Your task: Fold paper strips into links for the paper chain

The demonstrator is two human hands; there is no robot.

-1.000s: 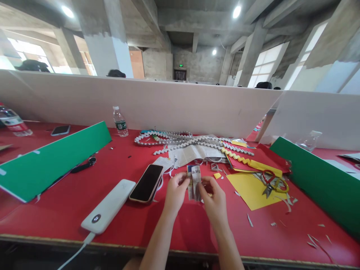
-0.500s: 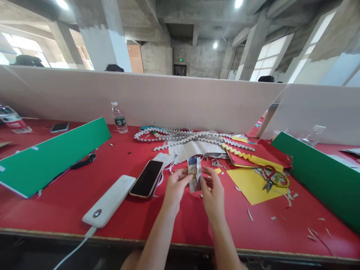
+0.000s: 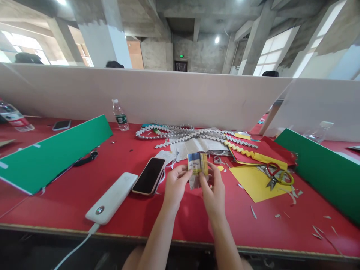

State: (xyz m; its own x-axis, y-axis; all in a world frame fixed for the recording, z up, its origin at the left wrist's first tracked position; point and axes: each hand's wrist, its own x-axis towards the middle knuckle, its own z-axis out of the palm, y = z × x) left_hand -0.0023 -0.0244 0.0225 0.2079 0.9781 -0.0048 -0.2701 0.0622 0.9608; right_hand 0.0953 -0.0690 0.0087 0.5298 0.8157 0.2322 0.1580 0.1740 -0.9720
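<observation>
Between my two hands is a small piece of printed paper [image 3: 194, 164], blue and yellow at the top and greyish below, with creases down it. My left hand [image 3: 177, 183] pinches its left edge between thumb and fingers. On the right side, my right hand [image 3: 212, 187] grips it with the thumb in front and the fingers behind. Just beyond lies a stack of printed sheets [image 3: 184, 148], topped by long zigzag chains of folded paper [image 3: 202, 133]. A yellow folded chain [image 3: 242, 150] rests to the right on red paper [image 3: 272, 150].
Left of my hands are a phone [image 3: 149, 175] and a white power bank [image 3: 112, 198] with a cable. Scissors [image 3: 277, 176] lie on yellow paper [image 3: 247, 185], with paper scraps around. Green boards [image 3: 56, 153] flank the red table; a bottle [image 3: 120, 116] stands by the white partition [image 3: 168, 95].
The paper piece has been spread wider, showing more of its printed face. My right hand has turned slightly and shifted a little right. The view has tilted slightly.
</observation>
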